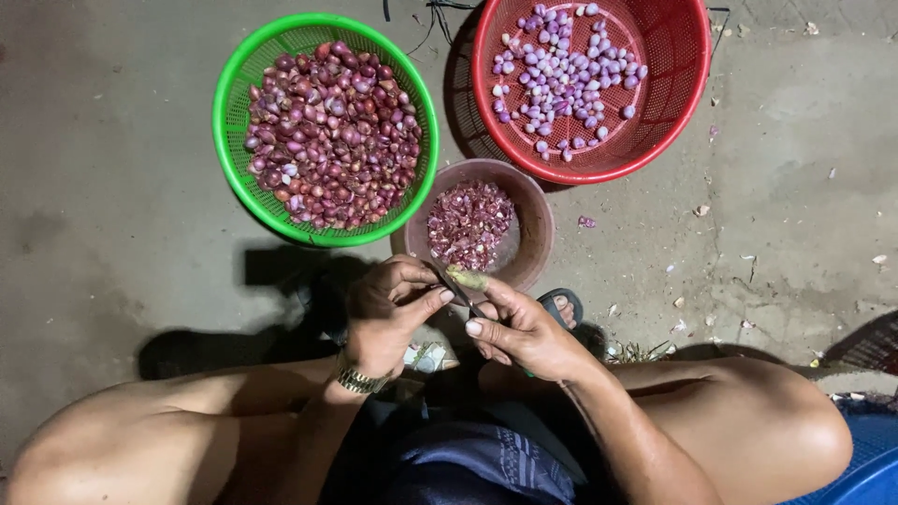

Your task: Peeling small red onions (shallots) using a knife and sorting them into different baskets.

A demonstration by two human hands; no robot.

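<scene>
My left hand [388, 313], with a metal watch [358, 379] on the wrist, is closed around a small shallot that its fingers hide. My right hand [519, 327] grips a small knife [458, 283] with a yellowish handle; the blade points toward the left hand. Both hands meet just below a brown bowl [535, 220] holding purple peels. A green basket [229, 122] at upper left is full of unpeeled shallots. A red basket [669, 56] at upper right holds peeled pale purple shallots.
I sit low on a concrete floor, bare knees spread to either side. A sandalled foot [561, 307] shows by the brown bowl. Peel scraps [697, 210] litter the floor at right. A blue plastic object [865, 472] is at the bottom right corner. Cables [426, 11] lie at the top.
</scene>
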